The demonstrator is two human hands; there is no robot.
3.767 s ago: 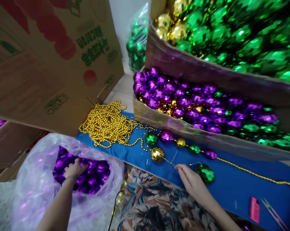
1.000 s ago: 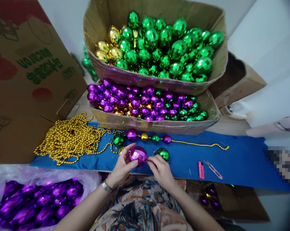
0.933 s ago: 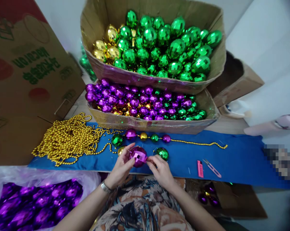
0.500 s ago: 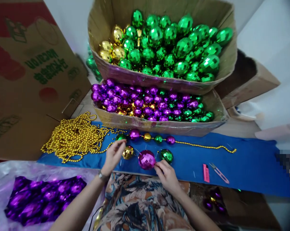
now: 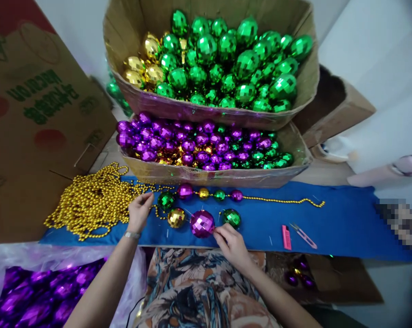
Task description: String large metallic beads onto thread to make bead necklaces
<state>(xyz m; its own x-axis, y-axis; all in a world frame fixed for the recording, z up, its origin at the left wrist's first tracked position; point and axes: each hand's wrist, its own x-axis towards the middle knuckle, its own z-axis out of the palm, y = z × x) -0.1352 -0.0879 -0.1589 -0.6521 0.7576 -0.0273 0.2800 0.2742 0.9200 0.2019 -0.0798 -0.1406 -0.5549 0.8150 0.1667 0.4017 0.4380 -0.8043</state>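
My left hand (image 5: 140,213) is closed in a pinch at the right side of a heap of gold bead chain (image 5: 86,200). What its fingertips hold, perhaps a thin thread, is too small to make out. The fingers of my right hand (image 5: 232,245) are closed at the right edge of a large purple faceted bead (image 5: 202,223). Beside that bead lie a gold faceted bead (image 5: 176,218) and a green one (image 5: 232,218). Another green bead (image 5: 165,200) is near my left hand. Behind them runs a strung row with a purple bead (image 5: 185,192) and a gold chain tail (image 5: 277,200).
A blue cloth (image 5: 260,232) covers the work surface. On it lie a pink lighter (image 5: 286,237) and pink thread snips (image 5: 304,236). Behind stand a box of purple beads (image 5: 213,175) and a box of green beads (image 5: 206,107). A large carton (image 5: 38,168) stands left.
My left hand has moved left, away from the green and gold beads, still pinched. The right hand stays at the large purple bead. The view has shifted slightly.
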